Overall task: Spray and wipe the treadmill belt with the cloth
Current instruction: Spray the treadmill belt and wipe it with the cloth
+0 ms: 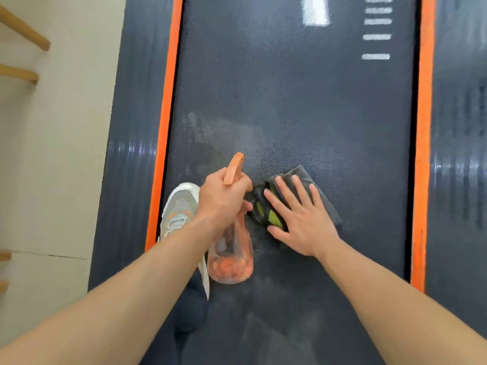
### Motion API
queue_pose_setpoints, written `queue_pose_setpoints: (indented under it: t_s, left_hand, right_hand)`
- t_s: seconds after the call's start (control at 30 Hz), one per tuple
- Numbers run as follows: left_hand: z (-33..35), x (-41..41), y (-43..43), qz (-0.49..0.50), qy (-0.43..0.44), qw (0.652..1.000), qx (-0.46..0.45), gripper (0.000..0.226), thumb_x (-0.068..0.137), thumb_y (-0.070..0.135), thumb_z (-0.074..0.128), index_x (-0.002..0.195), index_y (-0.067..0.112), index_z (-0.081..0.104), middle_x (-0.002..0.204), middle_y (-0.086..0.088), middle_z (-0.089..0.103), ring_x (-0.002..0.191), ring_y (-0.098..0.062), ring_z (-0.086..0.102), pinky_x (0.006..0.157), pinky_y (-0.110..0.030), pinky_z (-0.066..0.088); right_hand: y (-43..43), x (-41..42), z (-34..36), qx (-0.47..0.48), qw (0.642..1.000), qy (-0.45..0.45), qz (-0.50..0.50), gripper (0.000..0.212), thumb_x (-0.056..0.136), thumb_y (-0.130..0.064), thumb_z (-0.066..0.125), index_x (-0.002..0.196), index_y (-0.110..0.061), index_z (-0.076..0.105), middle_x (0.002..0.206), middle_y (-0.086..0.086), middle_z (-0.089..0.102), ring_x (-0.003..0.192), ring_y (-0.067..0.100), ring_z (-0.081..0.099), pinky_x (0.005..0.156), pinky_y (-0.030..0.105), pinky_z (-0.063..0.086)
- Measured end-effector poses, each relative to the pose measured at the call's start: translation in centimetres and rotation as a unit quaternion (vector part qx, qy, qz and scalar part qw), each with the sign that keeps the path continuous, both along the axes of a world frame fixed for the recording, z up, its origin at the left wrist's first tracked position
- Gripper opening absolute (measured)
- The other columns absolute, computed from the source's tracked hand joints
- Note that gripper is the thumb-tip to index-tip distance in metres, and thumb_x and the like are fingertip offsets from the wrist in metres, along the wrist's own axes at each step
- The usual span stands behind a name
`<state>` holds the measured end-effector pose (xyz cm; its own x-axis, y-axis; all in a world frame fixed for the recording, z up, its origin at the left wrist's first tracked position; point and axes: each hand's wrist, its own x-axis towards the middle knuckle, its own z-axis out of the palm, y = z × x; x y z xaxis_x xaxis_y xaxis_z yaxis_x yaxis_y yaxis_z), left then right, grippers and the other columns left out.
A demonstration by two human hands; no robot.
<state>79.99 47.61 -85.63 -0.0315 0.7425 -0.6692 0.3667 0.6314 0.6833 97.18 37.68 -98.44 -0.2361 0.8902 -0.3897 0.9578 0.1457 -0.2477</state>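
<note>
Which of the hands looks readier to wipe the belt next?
Probably the right hand: its straight fingers lie flat on the grey cloth, which already rests on the treadmill belt. The left hand is busy gripping the orange spray bottle.

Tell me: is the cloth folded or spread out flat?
Folded: the cloth shows overlapping layers and creases beside the right hand, which presses on it with straight fingers.

LEGIBLE TEXT: none | treadmill belt (290, 88): white bars (376, 36) and one white block (315, 10) printed at far end, too blurred to read | BRANDS, NUMBERS: none
</note>
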Motion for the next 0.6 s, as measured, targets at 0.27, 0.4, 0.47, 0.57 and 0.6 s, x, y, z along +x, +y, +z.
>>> queue_pose_setpoints:
  t_s: [0.27, 0.4, 0.47, 0.57, 0.6]
  left_hand:
    - [1.2, -2.5, -5.0, 0.075, -0.011, 0.996, -0.037, 0.007, 0.080, 0.021, 0.067, 0.076, 0.027, 0.065, 0.085, -0.009, 0.069, 0.045, -0.022, 0.061, 0.062, -0.034, 0.049]
    - [-0.3, -3.0, -3.6, 0.066, -0.017, 0.997, -0.041, 0.019, 0.086, 0.014, 0.066, 0.074, 0.029, 0.063, 0.085, -0.009, 0.068, 0.046, -0.021, 0.061, 0.064, -0.036, 0.050]
    - [-0.8, -2.8, -2.4, 0.065, -0.016, 0.997, -0.038, 0.025, 0.087, 0.011, 0.064, 0.073, 0.031, 0.059, 0.081, -0.009, 0.067, 0.044, -0.020, 0.060, 0.063, -0.035, 0.050]
    - [-2.0, -3.3, -0.5, 0.093, 0.006, 0.995, -0.037, 0.012, 0.083, 0.013, 0.065, 0.073, 0.020, 0.065, 0.069, -0.007, 0.068, 0.044, -0.020, 0.063, 0.062, -0.034, 0.053]
    - [-2.3, -3.5, 0.0, 0.096, 0.017, 0.994, -0.038, 0.008, 0.082, 0.014, 0.065, 0.074, 0.015, 0.066, 0.063, -0.004, 0.067, 0.045, -0.019, 0.065, 0.063, -0.035, 0.056]
  right_hand:
    - [0.8, -0.4, 1.4, -0.081, 0.996, -0.037, -0.004, 0.085, 0.096, -0.075, 0.029, 0.158, -0.043, -0.018, 0.164, -0.009, -0.034, 0.151, 0.026, -0.032, 0.124, 0.056, -0.014]
    - [0.7, -0.4, 0.5, -0.069, 0.997, -0.045, 0.001, 0.084, 0.093, -0.080, 0.019, 0.155, -0.044, -0.024, 0.161, -0.009, -0.039, 0.146, 0.024, -0.039, 0.121, 0.056, -0.017]
    - [0.5, -0.1, 0.4, -0.054, 0.998, -0.044, 0.002, 0.085, 0.086, -0.083, 0.008, 0.154, -0.045, -0.026, 0.159, -0.010, -0.041, 0.143, 0.023, -0.043, 0.119, 0.055, -0.020]
    - [0.5, -0.1, -0.2, -0.038, 0.998, -0.052, 0.002, 0.085, 0.084, -0.083, 0.005, 0.153, -0.046, -0.028, 0.160, -0.010, -0.040, 0.145, 0.023, -0.042, 0.118, 0.053, -0.022]
    - [0.4, -0.1, -0.2, -0.034, 0.998, -0.054, 0.003, 0.085, 0.084, -0.083, 0.006, 0.153, -0.046, -0.027, 0.161, -0.010, -0.038, 0.146, 0.023, -0.040, 0.118, 0.053, -0.023]
